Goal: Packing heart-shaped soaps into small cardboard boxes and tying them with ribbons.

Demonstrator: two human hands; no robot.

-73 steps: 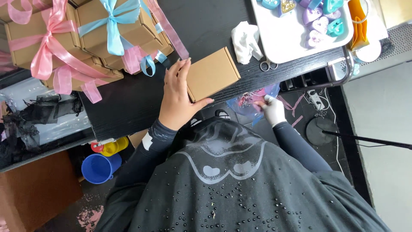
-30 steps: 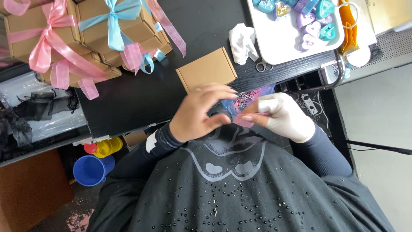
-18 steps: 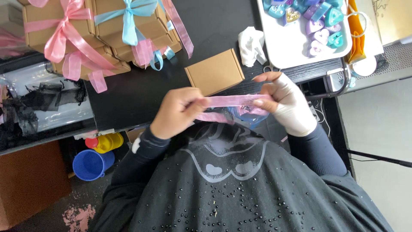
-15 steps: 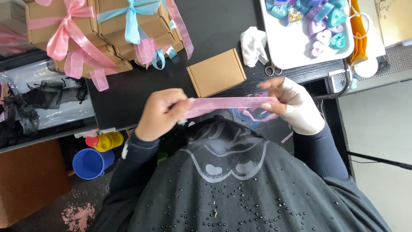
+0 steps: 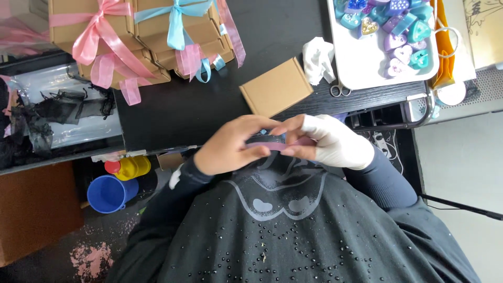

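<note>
A black tabletop fills the upper half of the view, with the person's dark beaded sweater below it. At ten o'clock sit black mesh pouches on a clear plastic sheet. At eleven o'clock is a stack of kraft gift boxes tied with pink and light-blue ribbon bows. Low at eight o'clock, under the table edge, stand a blue cup and yellow cups.

Near the centre the left hand is bare, its fingers curled and pinching one end of a short pink ribbon length. The right hand, in a white glove, pinches the other end, so the ribbon lies between the two hands, close to the chest. Just above it, at twelve o'clock, lies a plain kraft box with no bow.

To handle the ribbon well, I judge it best kept flat and untwisted, with both pinches light and even.

At one o'clock are a crumpled white cloth and small scissors, then a white tray of heart-shaped coloured pieces at two o'clock.
</note>
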